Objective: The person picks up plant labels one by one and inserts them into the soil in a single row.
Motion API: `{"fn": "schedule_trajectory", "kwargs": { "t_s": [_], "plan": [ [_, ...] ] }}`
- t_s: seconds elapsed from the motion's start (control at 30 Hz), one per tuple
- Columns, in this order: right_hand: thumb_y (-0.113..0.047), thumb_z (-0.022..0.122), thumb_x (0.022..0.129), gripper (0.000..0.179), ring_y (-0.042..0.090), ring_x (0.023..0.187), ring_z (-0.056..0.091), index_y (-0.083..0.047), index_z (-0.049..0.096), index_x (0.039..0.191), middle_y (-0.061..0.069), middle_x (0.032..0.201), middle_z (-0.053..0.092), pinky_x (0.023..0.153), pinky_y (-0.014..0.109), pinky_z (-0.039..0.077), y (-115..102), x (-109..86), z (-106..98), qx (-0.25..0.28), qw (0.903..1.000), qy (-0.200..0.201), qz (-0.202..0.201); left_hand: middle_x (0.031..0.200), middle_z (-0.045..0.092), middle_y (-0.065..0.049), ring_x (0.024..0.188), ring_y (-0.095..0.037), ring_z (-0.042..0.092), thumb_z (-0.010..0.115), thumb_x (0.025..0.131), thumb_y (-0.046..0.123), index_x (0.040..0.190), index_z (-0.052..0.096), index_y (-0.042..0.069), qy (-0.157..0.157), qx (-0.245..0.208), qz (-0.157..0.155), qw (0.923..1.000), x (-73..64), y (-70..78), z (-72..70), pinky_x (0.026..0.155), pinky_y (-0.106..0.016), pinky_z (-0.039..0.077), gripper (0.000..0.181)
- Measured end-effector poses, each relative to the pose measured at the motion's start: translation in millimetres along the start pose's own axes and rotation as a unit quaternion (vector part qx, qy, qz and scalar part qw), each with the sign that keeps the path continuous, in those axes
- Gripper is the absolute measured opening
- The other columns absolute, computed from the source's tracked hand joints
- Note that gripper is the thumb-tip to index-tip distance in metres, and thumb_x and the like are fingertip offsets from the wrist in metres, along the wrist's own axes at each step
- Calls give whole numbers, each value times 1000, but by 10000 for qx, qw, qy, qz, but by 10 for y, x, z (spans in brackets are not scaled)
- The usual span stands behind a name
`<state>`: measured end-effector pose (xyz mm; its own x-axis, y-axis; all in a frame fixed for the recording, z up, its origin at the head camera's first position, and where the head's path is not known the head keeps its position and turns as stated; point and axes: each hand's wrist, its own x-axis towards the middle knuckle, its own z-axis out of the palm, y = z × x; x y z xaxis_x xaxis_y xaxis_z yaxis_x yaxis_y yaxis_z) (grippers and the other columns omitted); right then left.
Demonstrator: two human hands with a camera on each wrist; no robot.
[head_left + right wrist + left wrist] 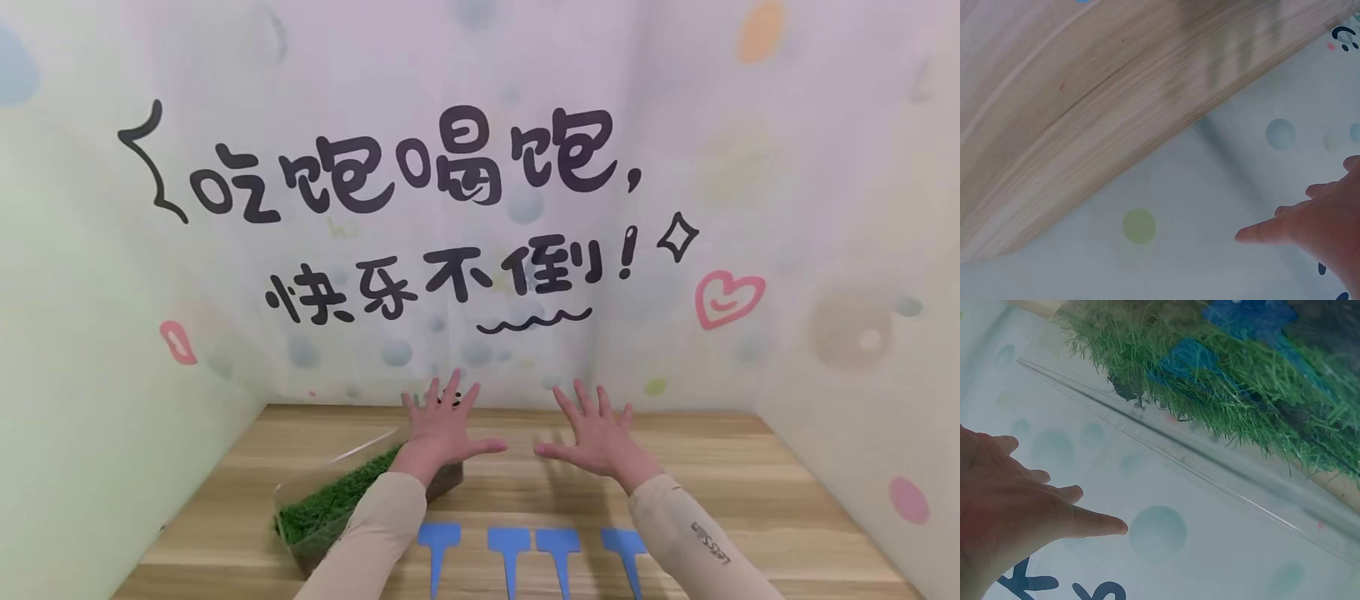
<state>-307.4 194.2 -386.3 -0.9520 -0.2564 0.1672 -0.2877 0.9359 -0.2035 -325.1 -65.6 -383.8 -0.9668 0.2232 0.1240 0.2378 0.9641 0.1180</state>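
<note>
Both hands are held out in front with fingers spread and nothing in them. The left hand (438,433) hovers over the far end of a clear box (300,546) that holds green artificial grass (337,500). In the left wrist view its thumb and fingers are straight, beside the box's transparent wall (1179,459). My right hand (603,437) is raised over the back of the wooden table, its shadow falling on the wood. Several blue T-shaped plant labels lie in a row nearer the front, among them one label (438,537) and another label (510,542).
The wooden table (517,475) ends at a patterned wall sheet (450,358) with large black writing and a pink heart (727,298). Pale side walls stand at left and right. The clear box lies slantwise on the table's left half, partly behind the left sleeve (382,521).
</note>
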Motion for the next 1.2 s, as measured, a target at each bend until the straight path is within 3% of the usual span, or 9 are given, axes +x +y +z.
{"fn": "schedule_trajectory", "kwargs": {
  "t_s": [0.4, 0.73, 1.2],
  "plan": [
    [-76, 59, 81, 103, 58, 148, 12, -18, 25, 160, 22, 166, 16, 103, 86, 9, 6, -52, -4, -47, 10000, 12, -17, 170, 7, -5, 154, -44, 9, 61, 73, 84, 159, 25, 31, 38, -250, -1, 9997, -91, -11, -41, 113, -78, 6, 107],
    [-77, 58, 81, 104, 56, 148, 14, -17, 25, 160, 22, 166, 18, 105, 85, 10, -5, -110, 5, -93, 10000, -28, 21, 169, 13, -8, 153, -47, 13, 60, 72, 85, 158, 30, 28, 88, -137, 55, 9999, -194, -15, -65, 112, -78, 9, 108],
    [-76, 59, 81, 103, 54, 150, 10, -19, 25, 160, 21, 166, 16, 107, 83, 4, -26, -97, 86, 143, 9997, -180, 72, 168, 16, -9, 153, -46, 13, 66, 70, 82, 157, 33, 28, 112, -289, 37, 9995, -230, -96, -6, 112, -78, 8, 107]
  ]
}}
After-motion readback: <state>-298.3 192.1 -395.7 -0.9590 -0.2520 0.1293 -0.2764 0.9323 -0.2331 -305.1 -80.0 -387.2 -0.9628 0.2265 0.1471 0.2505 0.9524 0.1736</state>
